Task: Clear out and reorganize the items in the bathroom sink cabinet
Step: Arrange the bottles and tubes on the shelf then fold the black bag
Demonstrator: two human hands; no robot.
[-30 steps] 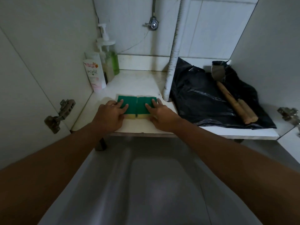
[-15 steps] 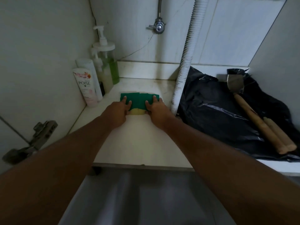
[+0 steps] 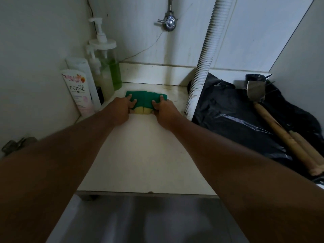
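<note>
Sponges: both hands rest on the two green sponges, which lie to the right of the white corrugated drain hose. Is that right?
Not quite. The head view shows the left hand and right hand resting on the two green sponges, but they lie to the left of the white corrugated drain hose, not its right.

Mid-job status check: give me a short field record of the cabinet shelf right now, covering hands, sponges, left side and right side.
left hand: fingers lie on the left sponge
right hand: fingers lie on the right sponge
sponges: side by side, green side up, toward the shelf's back
left side: POISE tube and pump bottles by the wall
right side: black bag with wooden-handled tools on it
drain hose: between sponges and bag
</note>
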